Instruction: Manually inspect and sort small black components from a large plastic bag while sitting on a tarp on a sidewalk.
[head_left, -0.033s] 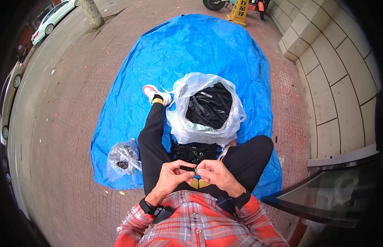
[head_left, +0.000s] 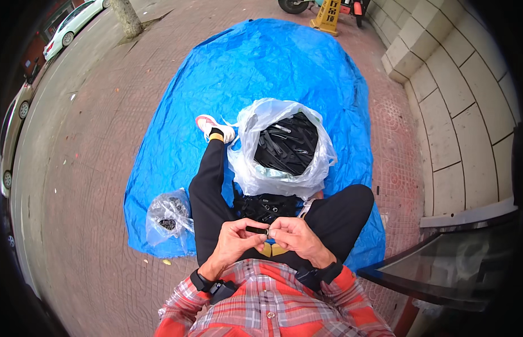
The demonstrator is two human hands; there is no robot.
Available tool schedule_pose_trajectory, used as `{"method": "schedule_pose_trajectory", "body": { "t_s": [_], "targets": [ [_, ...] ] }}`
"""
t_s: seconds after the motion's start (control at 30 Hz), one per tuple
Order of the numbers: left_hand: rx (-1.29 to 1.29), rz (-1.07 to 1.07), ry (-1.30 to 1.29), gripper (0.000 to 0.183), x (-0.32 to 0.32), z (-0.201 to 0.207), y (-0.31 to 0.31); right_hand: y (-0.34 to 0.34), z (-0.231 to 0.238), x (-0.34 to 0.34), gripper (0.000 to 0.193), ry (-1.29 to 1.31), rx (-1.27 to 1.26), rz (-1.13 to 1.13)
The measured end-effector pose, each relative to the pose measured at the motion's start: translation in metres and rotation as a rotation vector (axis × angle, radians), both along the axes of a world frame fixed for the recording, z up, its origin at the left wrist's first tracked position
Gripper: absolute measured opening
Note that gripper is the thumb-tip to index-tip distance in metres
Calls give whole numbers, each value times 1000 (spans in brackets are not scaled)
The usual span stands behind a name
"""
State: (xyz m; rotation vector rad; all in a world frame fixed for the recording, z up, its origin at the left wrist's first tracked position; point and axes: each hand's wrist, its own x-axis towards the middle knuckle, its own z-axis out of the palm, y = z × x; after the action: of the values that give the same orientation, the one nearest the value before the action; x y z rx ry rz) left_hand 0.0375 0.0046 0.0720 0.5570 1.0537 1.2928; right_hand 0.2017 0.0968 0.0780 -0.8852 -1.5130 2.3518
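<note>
I see the left hand [head_left: 234, 240] pinching a small black strip [head_left: 255, 230], the right hand [head_left: 298, 237] clamped on its other end, black pieces [head_left: 263, 208] heaped just beyond them and a plastic bag [head_left: 246, 147] farther out.

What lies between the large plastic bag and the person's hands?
In the head view, a pile of black pieces, some with shiny parts, lies between the large plastic bag and the left hand and right hand.

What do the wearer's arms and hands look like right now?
The left hand and right hand are gloveless. Both plaid sleeves are red, grey and white. Each wrist wears a black strap with a dark, boxy unit.
</note>
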Motion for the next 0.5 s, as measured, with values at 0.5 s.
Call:
{"method": "schedule_pose_trajectory", "body": {
  "t_s": [0.5],
  "targets": [
    [206, 170, 766, 20, 7, -14, 14, -17, 1, -34, 20, -176, 1111, -215]
  ]
}}
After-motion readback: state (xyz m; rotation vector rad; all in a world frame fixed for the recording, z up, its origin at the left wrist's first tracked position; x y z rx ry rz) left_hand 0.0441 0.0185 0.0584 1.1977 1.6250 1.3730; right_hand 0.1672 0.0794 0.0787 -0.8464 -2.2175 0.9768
